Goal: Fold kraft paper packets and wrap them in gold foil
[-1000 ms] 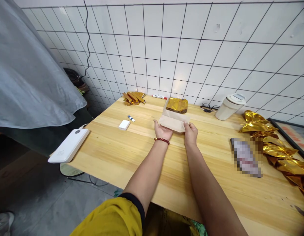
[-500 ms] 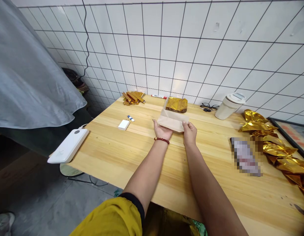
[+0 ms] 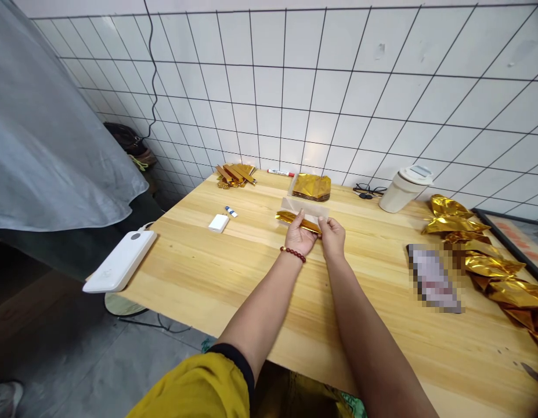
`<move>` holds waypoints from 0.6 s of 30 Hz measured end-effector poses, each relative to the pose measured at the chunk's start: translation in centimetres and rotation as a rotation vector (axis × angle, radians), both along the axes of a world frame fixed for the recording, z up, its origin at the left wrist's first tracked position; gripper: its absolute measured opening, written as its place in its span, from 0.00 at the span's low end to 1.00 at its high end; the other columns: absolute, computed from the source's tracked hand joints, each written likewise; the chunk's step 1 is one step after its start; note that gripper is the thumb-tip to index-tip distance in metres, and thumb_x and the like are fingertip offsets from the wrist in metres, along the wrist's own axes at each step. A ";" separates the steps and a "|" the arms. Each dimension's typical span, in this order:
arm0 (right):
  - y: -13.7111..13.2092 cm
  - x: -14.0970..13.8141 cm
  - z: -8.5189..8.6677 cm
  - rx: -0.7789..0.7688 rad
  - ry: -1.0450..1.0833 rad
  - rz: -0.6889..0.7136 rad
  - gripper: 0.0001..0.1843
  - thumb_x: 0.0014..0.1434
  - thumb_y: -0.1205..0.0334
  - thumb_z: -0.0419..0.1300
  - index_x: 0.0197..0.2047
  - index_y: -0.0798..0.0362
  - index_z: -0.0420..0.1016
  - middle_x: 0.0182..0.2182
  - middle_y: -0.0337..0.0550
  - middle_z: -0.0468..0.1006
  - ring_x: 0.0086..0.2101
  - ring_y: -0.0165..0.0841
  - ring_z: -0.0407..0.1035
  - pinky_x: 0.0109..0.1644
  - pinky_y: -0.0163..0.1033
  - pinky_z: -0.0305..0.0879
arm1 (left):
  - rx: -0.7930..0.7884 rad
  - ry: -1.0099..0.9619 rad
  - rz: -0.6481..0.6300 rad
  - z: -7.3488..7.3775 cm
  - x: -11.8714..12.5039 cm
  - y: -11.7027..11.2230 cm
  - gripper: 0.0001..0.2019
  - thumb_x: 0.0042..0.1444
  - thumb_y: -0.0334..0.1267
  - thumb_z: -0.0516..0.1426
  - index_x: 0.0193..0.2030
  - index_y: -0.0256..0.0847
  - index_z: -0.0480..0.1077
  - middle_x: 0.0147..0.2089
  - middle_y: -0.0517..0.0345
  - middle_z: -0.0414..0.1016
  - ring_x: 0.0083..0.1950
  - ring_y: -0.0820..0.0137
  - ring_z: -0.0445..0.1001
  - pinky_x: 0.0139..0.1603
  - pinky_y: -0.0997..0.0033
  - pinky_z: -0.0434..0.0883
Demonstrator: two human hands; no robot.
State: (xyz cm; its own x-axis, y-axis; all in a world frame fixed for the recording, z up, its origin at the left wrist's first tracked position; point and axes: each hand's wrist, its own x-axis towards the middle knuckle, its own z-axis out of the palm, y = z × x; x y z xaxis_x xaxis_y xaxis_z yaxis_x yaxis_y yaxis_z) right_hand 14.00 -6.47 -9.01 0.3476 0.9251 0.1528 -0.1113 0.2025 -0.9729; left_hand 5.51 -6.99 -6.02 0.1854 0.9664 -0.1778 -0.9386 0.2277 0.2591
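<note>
Gold-faced paper [image 3: 311, 215] — left hand [image 3: 300, 238], right hand [image 3: 334, 237] gripping.

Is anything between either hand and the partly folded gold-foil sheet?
Nothing visible: the left hand and right hand both hold the gold-foil sheet directly. The gold foil stack lies beyond it, toward the wall.

Right up on the person's head we ride, one camera looking forward and down across the pale, straight-edged wooden tabletop [image 3: 177, 261]! Closest to the lens, low down, comes the mustard-yellow fabric sleeve [image 3: 194, 386]; farther out, just right of and below centre, sit the bare left hand [image 3: 300, 238] and bare right hand [image 3: 334, 238]. Beyond them, the white, dark-lined tiled wall [image 3: 269, 87] fills the top, and the wide view catches a draped grey cloth [image 3: 55, 133] on the left!
</note>
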 end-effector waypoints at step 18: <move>0.4 0.4 0.4 0.051 0.215 -0.169 0.21 0.45 0.42 0.65 0.25 0.51 0.67 0.21 0.33 0.70 0.20 0.25 0.58 0.22 0.32 0.55 | 0.017 0.062 -0.086 0.3 0.1 -0.8 0.07 0.60 0.39 0.58 0.40 0.39 0.73 0.38 0.52 0.78 0.40 0.65 0.77 0.45 0.62 0.72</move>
